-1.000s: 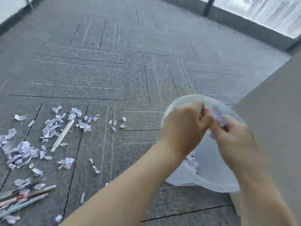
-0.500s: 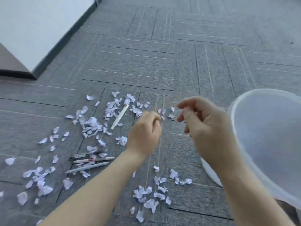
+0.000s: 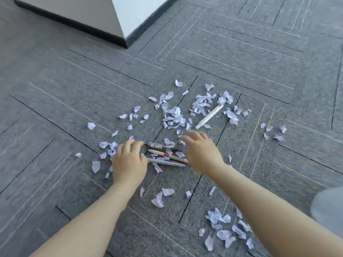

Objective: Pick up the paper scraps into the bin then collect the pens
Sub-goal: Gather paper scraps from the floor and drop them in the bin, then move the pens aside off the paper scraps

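While torn paper scraps (image 3: 173, 115) lie strewn across the grey carpet floor (image 3: 241, 58), both hands reach low toward three pens (image 3: 165, 154) lying side by side between them. The left hand (image 3: 129, 162) is loosely curled and the right hand (image 3: 201, 152) spread open, neither holding anything, probably to rake scraps together. A white marker (image 3: 209, 116) lies farther off; the bin (image 3: 329, 210) shows only as a blurred edge at right.

Head camera looks steeply down, close over carpet (image 3: 241, 52).
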`<act>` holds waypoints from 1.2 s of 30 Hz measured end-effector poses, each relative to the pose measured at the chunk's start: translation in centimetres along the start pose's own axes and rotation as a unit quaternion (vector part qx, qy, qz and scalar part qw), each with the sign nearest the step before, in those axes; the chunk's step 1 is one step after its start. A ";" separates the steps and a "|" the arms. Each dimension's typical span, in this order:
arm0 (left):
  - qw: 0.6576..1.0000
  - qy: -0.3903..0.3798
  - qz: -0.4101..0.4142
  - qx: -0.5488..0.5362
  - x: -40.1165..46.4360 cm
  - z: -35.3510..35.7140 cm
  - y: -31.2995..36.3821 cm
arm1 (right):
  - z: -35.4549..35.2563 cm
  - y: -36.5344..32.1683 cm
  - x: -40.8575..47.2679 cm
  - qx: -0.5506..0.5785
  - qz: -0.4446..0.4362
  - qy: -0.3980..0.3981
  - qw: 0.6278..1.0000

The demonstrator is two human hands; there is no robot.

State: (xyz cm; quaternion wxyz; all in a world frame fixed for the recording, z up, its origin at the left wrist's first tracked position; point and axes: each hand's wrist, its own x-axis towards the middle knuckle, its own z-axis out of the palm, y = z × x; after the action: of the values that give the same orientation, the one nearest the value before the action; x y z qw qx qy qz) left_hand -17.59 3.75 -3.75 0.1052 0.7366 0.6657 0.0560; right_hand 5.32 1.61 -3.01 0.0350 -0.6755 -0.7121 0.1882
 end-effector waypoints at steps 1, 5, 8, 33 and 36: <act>1.000 -0.015 -0.016 0.004 0.3 0.1 -0.8 | 0.2 -0.1 1.1 0.008 -0.021 -0.017 1.000; 0.994 -0.098 0.003 -0.037 0.1 1.0 -2.9 | 1.1 -0.2 2.5 0.019 -0.064 -0.055 0.996; 0.988 -0.034 0.040 -0.143 -2.1 0.7 -3.8 | 1.3 0.0 1.3 0.039 -0.038 0.066 0.996; 0.996 -0.053 0.042 -0.061 0.3 1.9 -6.7 | 2.4 -0.5 9.7 -0.054 -0.262 -0.075 0.961; 0.991 -0.088 0.085 -0.060 0.7 2.0 -6.7 | 1.7 2.5 6.7 -0.045 -0.294 -0.064 0.952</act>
State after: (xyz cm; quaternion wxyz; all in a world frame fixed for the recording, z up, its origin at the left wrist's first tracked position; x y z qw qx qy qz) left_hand -23.59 4.92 -7.26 0.2025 0.7852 0.5839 0.0395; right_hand 6.58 7.79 -6.69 0.0129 -0.4233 -0.8879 0.1798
